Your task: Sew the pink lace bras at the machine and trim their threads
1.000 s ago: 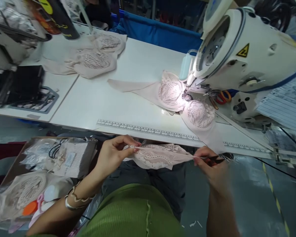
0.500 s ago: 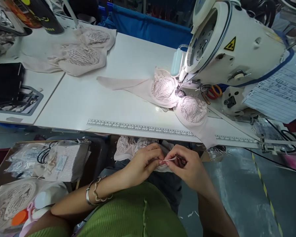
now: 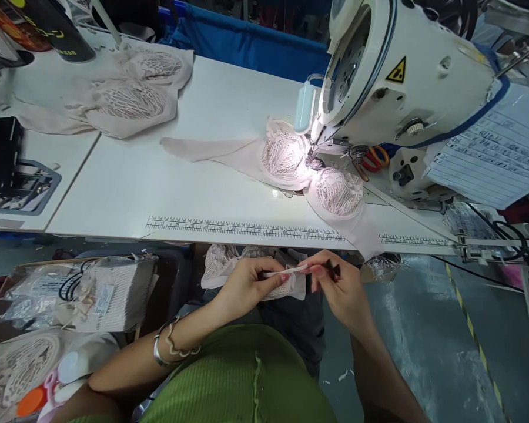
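In front of my lap, a thin pale strip (image 3: 294, 270) is stretched between my two hands. My left hand (image 3: 247, 283) pinches one end of it between thumb and fingers. The other end is in the closed fingertips of my right hand (image 3: 338, 289). A small dark object (image 3: 334, 268) also shows in the right hand, too little of it visible to name. Below the hands, partly hidden by them, lies a beige lace piece (image 3: 220, 263) on my lap. On the table, a beige lace bra (image 3: 242, 155) lies with its middle under the lit sewing machine needle area.
The white sewing machine (image 3: 374, 88) stands at the right, scissors (image 3: 374, 158) beside its base. A printed ruler (image 3: 247, 228) runs along the table edge. Another bra (image 3: 136, 103) lies at the back left. A box of bagged parts (image 3: 114, 294) stands lower left.
My hands have moved apart, so a longer length of the strip shows between them. The lace piece beneath is more exposed. The view has shifted slightly to the right.
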A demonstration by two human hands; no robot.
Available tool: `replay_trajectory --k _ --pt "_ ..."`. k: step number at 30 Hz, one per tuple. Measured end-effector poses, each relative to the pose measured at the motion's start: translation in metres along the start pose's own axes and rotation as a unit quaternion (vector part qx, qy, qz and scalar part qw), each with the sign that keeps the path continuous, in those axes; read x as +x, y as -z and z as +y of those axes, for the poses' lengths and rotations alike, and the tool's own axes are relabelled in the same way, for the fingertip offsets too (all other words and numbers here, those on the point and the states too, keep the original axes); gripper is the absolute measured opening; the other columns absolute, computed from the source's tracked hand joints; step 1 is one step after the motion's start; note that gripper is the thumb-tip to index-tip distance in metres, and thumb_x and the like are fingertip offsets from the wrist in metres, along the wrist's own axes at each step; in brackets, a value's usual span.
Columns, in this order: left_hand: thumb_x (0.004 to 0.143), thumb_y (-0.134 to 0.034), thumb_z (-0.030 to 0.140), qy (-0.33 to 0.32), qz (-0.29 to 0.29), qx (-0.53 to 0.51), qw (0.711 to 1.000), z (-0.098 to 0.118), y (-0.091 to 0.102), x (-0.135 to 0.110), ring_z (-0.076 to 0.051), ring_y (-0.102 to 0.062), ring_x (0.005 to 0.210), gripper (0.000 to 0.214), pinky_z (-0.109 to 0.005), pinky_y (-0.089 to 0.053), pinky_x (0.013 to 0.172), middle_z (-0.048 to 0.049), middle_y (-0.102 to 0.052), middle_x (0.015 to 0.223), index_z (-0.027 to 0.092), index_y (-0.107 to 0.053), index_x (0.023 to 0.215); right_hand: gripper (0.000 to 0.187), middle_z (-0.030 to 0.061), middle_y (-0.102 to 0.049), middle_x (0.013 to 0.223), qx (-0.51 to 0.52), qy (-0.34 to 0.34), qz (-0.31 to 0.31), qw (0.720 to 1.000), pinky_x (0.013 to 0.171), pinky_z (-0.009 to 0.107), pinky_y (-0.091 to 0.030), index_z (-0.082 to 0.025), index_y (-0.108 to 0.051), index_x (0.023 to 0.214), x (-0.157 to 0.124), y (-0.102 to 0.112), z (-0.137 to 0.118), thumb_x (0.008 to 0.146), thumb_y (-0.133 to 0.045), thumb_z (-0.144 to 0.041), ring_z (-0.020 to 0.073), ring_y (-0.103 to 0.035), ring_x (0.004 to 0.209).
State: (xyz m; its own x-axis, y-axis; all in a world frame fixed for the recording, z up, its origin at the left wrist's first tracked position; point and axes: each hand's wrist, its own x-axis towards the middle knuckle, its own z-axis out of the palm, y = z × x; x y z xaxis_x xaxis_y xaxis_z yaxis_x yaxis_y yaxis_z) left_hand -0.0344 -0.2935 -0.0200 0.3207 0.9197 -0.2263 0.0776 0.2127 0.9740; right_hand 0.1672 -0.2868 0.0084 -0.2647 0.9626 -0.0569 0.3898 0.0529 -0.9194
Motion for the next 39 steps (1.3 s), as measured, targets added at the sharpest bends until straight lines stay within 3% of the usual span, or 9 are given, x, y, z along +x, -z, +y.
replay_trajectory --k 2,4,6,9,14,26,32,39 --pt "0.084 -0.067 0.041 0.030 0.000 -0.022 0.999 0.001 0.001 0.000 -0.016 -0.057 0.064 0.029 -0.025 -0.040 0.057 -0.0055 -0.068 0.070 0.014 -0.075 0.076 0.040 -0.0023 -0.054 0.061 -0.004 0.004 0.019 1.000 0.050 0.026 -0.039 -0.022 -0.067 0.089 -0.002 0.003 0.009 0.101 -0.043 -0.053 0.0117 -0.049 0.048" --pt "0.082 -0.068 0.041 0.041 0.005 -0.034 0.999 0.001 0.002 0.000 -0.017 -0.060 0.066 0.029 -0.025 -0.043 0.058 -0.0067 -0.071 0.073 0.014 -0.076 0.078 0.049 -0.0031 -0.049 0.060 -0.025 0.000 -0.017 1.000 0.048 0.026 -0.034 -0.022 -0.065 0.090 -0.004 0.004 0.016 0.100 -0.037 -0.061 0.0119 -0.042 0.047" --pt "0.082 -0.069 0.040 0.036 0.010 -0.041 0.998 0.003 0.002 0.001 -0.017 -0.061 0.068 0.028 -0.025 -0.045 0.060 -0.0065 -0.072 0.074 0.014 -0.077 0.078 0.053 0.0001 -0.054 0.070 -0.040 0.000 -0.075 0.996 0.055 0.027 -0.038 -0.022 -0.065 0.091 -0.005 0.003 0.019 0.101 -0.032 -0.062 0.0138 -0.048 0.057" --pt "0.083 -0.068 0.039 0.015 0.012 -0.036 0.999 0.005 0.002 0.001 -0.017 -0.062 0.069 0.026 -0.025 -0.047 0.063 -0.0050 -0.071 0.073 0.015 -0.078 0.078 0.043 0.0021 -0.059 0.079 -0.009 -0.016 -0.119 0.993 0.066 0.028 -0.043 -0.023 -0.064 0.093 -0.004 -0.004 0.017 0.103 -0.036 -0.054 0.0166 -0.056 0.072" --pt "0.084 -0.068 0.036 0.009 0.004 -0.031 0.999 0.008 0.003 0.001 -0.016 -0.060 0.068 0.023 -0.024 -0.045 0.062 -0.0044 -0.071 0.072 0.016 -0.078 0.080 0.025 -0.0011 -0.059 0.072 0.077 -0.036 -0.106 0.991 0.062 0.025 -0.046 -0.023 -0.056 0.096 0.000 -0.009 0.013 0.099 -0.053 -0.047 0.0150 -0.058 0.067" --pt "0.083 -0.066 0.032 -0.009 0.002 0.007 1.000 0.005 0.003 0.001 -0.015 -0.057 0.065 0.022 -0.024 -0.043 0.061 -0.0038 -0.067 0.069 0.015 -0.077 0.075 0.028 -0.0012 -0.060 0.068 0.085 -0.066 -0.107 0.988 0.056 0.024 -0.044 -0.022 -0.058 0.088 0.006 -0.014 0.007 0.093 -0.061 -0.049 0.0139 -0.057 0.062" --pt "0.083 -0.065 0.031 -0.009 0.000 0.004 1.000 0.003 0.003 0.000 -0.014 -0.054 0.064 0.022 -0.024 -0.041 0.060 -0.0028 -0.063 0.066 0.015 -0.076 0.073 0.031 -0.0039 -0.053 0.067 0.154 -0.089 -0.098 0.979 0.052 0.023 -0.036 -0.021 -0.056 0.086 0.006 -0.020 0.012 0.089 -0.066 -0.051 0.0103 -0.046 0.056" --pt "0.082 -0.066 0.032 -0.008 -0.001 -0.007 1.000 0.000 0.002 0.001 -0.015 -0.052 0.064 0.022 -0.026 -0.040 0.063 -0.0023 -0.062 0.065 0.016 -0.074 0.069 0.033 -0.0049 -0.054 0.067 0.220 -0.100 -0.083 0.967 0.051 0.022 -0.035 -0.022 -0.054 0.089 0.004 -0.027 0.017 0.086 -0.070 -0.051 0.0094 -0.045 0.055"
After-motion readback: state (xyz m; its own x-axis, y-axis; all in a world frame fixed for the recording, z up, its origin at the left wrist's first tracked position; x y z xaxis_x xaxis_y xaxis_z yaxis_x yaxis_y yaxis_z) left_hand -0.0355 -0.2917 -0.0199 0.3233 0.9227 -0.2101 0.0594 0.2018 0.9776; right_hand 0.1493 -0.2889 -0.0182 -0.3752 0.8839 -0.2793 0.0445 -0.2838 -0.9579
